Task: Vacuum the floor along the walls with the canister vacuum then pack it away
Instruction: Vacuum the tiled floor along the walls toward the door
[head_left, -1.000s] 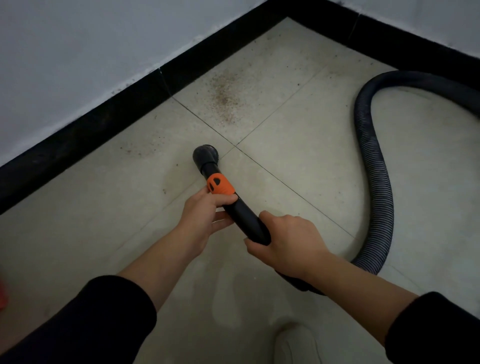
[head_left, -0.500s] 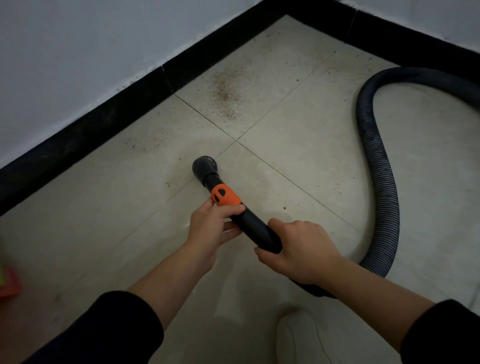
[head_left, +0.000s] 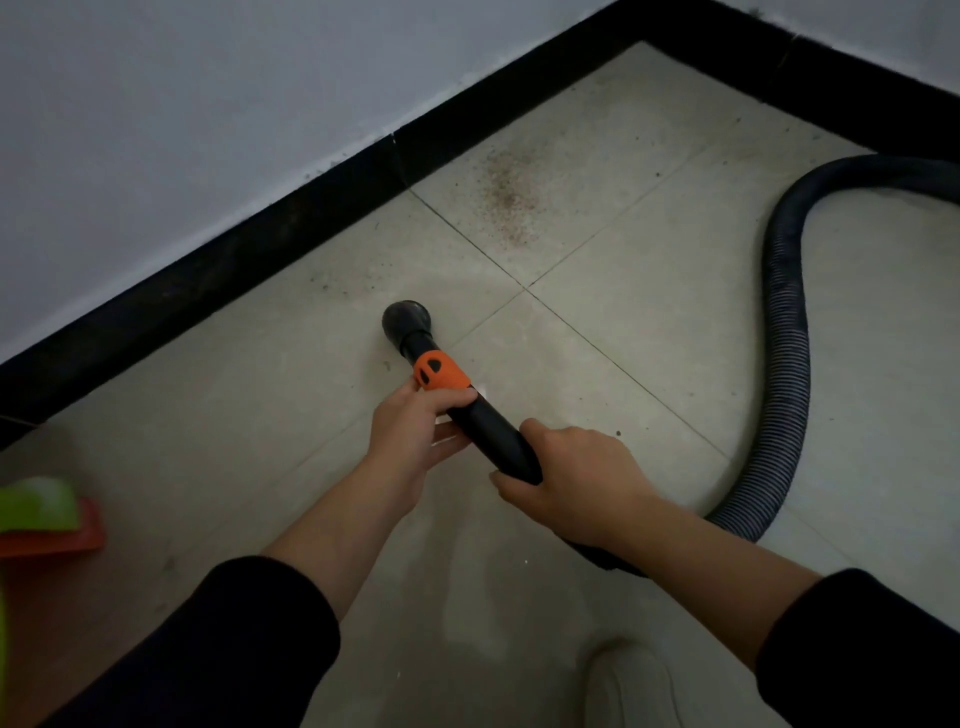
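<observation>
Vacuuming: round nozzle (head_left: 406, 321) is down at the floor (head_left: 649, 312), near the black skirting (head_left: 260, 249); the hose (head_left: 789, 364) loops off to the right.
Risk: the speckled dirt patch (head_left: 506, 195) lies beyond the nozzle; a short pass would likely miss it, and the hose loop could tug the wand off line.
Left hand (head_left: 410, 436): fingers curled round the wand (head_left: 491, 431) just behind the orange collar (head_left: 440, 375).
Right hand (head_left: 576, 478): wrapped round the wand's rear end.

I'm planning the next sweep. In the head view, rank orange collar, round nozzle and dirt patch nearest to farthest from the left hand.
1. Orange collar: on the wand, against the left hand.
2. Round nozzle: just beyond the collar.
3. Dirt patch: farther ahead, near the black baseboard.
</observation>
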